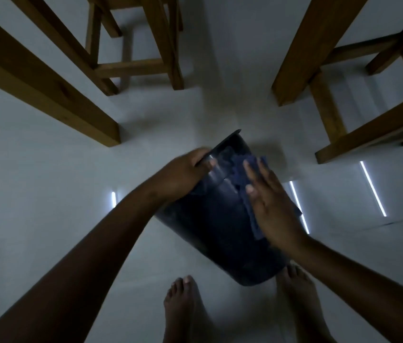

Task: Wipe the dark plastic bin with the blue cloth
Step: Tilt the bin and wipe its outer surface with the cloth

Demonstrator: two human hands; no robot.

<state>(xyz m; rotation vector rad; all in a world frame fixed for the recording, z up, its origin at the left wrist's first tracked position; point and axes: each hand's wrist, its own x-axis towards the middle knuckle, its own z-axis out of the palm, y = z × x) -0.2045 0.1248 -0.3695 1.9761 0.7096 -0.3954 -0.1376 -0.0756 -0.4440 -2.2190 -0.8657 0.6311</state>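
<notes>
Bare feet [183,315] stand on the pale floor [47,181] beneath the tilted dark plastic bin [210,231] — left hand [185,172] gripping its rim, right hand [272,201] flat, fingers spread, pressing the blue cloth [242,174] against its side.

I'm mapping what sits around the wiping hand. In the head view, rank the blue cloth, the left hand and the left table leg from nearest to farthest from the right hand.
1. Blue cloth: under the right hand, against the bin.
2. Left hand: across the bin, gripping its rim.
3. Table leg: far upper left, on the floor.

Dim pale floor [47,174], wooden furniture legs [47,78]
</notes>
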